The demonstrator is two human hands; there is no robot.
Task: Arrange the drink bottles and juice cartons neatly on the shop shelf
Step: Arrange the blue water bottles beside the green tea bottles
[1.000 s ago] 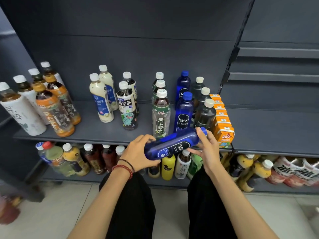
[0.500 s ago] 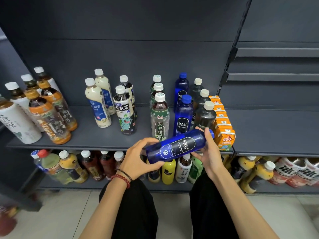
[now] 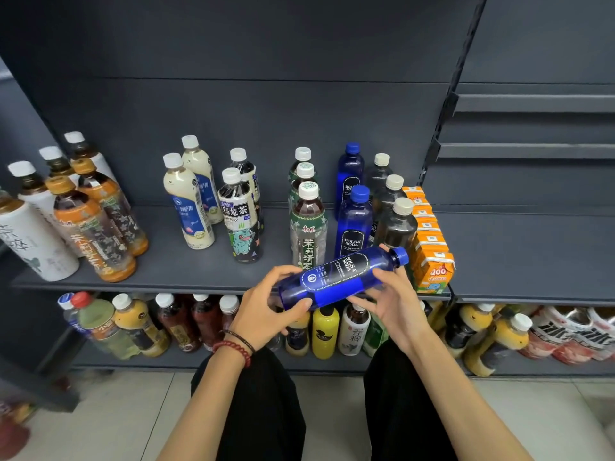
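A blue soda bottle (image 3: 336, 277) lies nearly flat in front of the dark shelf (image 3: 186, 271), cap up to the right. My left hand (image 3: 266, 304) grips its base and my right hand (image 3: 392, 294) holds its neck end. Behind it on the shelf stand two more blue soda bottles (image 3: 354, 221), a row of green tea bottles (image 3: 307, 224), dark bottles (image 3: 396, 221) and a row of orange juice cartons (image 3: 431, 257).
Cream milk-tea bottles (image 3: 188, 201), oolong tea bottles (image 3: 239, 214) and orange-labelled tea bottles (image 3: 93, 227) stand further left. The lower shelf (image 3: 233, 364) is crowded with mixed bottles. The shelf section to the right (image 3: 532, 254) is bare. My knees are below.
The bottle has tilted, its cap end rising a little, and its label has turned upward. Both hands stay on it.
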